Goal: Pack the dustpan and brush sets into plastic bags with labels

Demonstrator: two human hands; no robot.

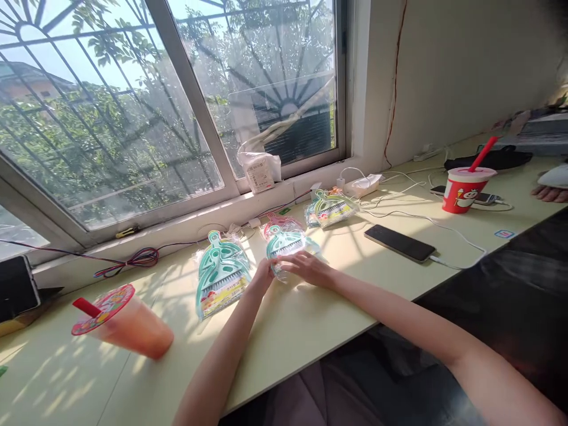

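Both my hands are at a teal dustpan-and-brush set (284, 241) in clear plastic, in the middle of the table. My left hand (265, 273) grips its lower left corner. My right hand (306, 266) lies across its lower edge, with the fingers bent toward my left hand; what they hold, if anything, is hidden. Left of them lies a stack of wrapped teal sets (222, 272). Behind is a pink wrapped set (281, 225), and farther right a green wrapped set (332, 208).
A drink cup (133, 325) stands at the left, a red cup (464, 192) at the right. A phone (399, 242) with a white cable lies on the table (310, 325). Tissues (261, 173) sit on the sill. Another person's hand (552, 193) rests far right.
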